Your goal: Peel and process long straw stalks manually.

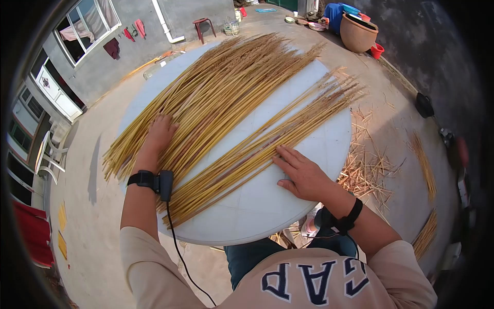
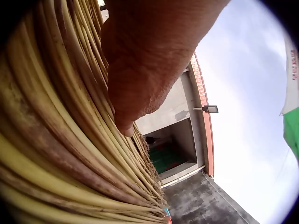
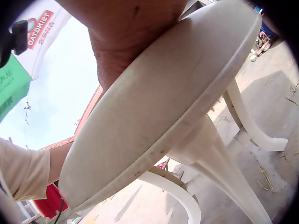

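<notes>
A large spread of long yellow-brown stalks (image 1: 206, 98) lies across the left and far part of the round white table (image 1: 257, 206), brushy tops at the far side. My left hand (image 1: 161, 133) rests on these stalks near their lower ends; the left wrist view shows the hand (image 2: 145, 60) against thick stalks (image 2: 60, 130), fingertips partly hidden. Separated by a strip of table, a smaller row of stalks (image 1: 247, 149) lies nearer me. My right hand (image 1: 301, 174) lies with fingers extended at this row's near edge, fingertips touching it. In the right wrist view the hand (image 3: 126, 37) is on the tabletop (image 3: 154, 102).
Broken stalk pieces (image 1: 363, 170) litter the ground right of the table, with two small stalk bundles (image 1: 424, 170) farther right. A clay pot (image 1: 358, 34) and red bucket (image 1: 377, 50) stand at the back right. A white chair (image 1: 51, 154) is at the left.
</notes>
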Motion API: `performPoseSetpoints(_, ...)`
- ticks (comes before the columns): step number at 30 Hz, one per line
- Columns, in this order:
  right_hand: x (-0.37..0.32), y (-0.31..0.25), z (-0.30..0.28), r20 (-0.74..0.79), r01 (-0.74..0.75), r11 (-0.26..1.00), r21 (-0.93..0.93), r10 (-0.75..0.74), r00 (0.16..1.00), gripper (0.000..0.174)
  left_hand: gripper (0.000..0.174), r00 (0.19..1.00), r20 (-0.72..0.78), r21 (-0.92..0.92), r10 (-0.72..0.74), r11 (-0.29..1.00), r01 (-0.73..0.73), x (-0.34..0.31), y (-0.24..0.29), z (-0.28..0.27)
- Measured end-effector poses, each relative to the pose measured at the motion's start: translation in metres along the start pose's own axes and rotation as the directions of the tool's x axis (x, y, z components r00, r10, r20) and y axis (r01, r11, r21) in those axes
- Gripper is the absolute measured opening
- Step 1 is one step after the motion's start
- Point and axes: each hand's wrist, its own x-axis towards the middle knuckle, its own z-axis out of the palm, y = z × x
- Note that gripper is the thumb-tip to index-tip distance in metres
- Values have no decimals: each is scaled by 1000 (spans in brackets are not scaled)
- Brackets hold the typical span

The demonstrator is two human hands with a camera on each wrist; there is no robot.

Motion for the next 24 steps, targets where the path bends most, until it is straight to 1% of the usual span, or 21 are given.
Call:
performPoseSetpoints(1, -1, 1, 2, 2, 33, 999, -17, -33, 999, 50, 51, 999, 12, -31, 34, 999, -33, -8, 5, -1)
performPoseSetpoints(2, -2, 2, 4, 6, 18, 1000, -8, -17, 1000, 50, 51, 999, 28, -29, 41, 999, -40, -17, 14, 0)
performPoseSetpoints(4, -3, 4, 6, -4, 44, 999, -4, -44, 999, 51, 57, 973, -205, 115, 101, 990, -79, -38, 38, 3)
performPoseSetpoints(5, -5, 4, 6, -1, 38, 999, 1, -38, 999, 51, 57, 975, -197, 114, 102, 990, -81, -48, 52, 3)
performPoseSetpoints(6, -4, 4, 6, -4, 29, 999, 13, -29, 1000, 51, 63, 962, -199, -19, 186, 981, -193, -59, 68, 1)
performPoseSetpoints(7, -4, 3, 6, -9, 22, 999, 25, -21, 1000, 51, 69, 940, -213, -149, 266, 942, -301, -70, 86, -1)
performPoseSetpoints(9, -4, 3, 6, -17, 21, 999, 26, -21, 1000, 51, 80, 901, -105, -175, 421, 884, -433, -99, 132, -9)
performPoseSetpoints(11, -5, 3, 7, -27, 19, 1000, 22, -19, 999, 52, 81, 836, -2, -54, 548, 835, -548, -122, 163, 0)
performPoseSetpoints(12, -6, 2, 6, -36, 18, 1000, 23, -17, 999, 52, 81, 835, -3, -49, 551, 834, -550, -131, 171, 6)
performPoseSetpoints(14, -6, 1, 6, -50, 17, 999, 29, -15, 999, 53, 79, 867, 140, 102, 478, 864, -492, -141, 179, 20)
performPoseSetpoints(15, -6, 1, 5, -58, 18, 999, 27, -16, 998, 53, 79, 868, 144, 107, 476, 864, -492, -138, 174, 27)
performPoseSetpoints(17, -6, 1, 5, -72, 18, 999, 27, -16, 997, 54, 77, 924, 55, 122, 377, 916, -381, -128, 158, 39)
performPoseSetpoints(18, -6, 1, 6, -80, 26, 999, 23, -24, 996, 54, 75, 943, 55, 133, 327, 934, -332, -123, 151, 37)
performPoseSetpoints(19, -7, 2, 6, -87, 33, 999, 19, -31, 996, 54, 75, 942, 57, 136, 330, 932, -335, -118, 142, 38)
performPoseSetpoints(21, -8, 3, 6, -94, 34, 999, 27, -32, 995, 54, 77, 950, 5, 124, 313, 942, -311, -112, 129, 37)
performPoseSetpoints(23, -8, 5, 5, -96, 43, 998, 38, -39, 995, 54, 78, 949, 13, 126, 316, 941, -315, -114, 127, 37)
performPoseSetpoints(24, -7, 5, 5, -90, 36, 999, 30, -33, 995, 54, 78, 938, 21, 130, 345, 930, -345, -119, 129, 35)
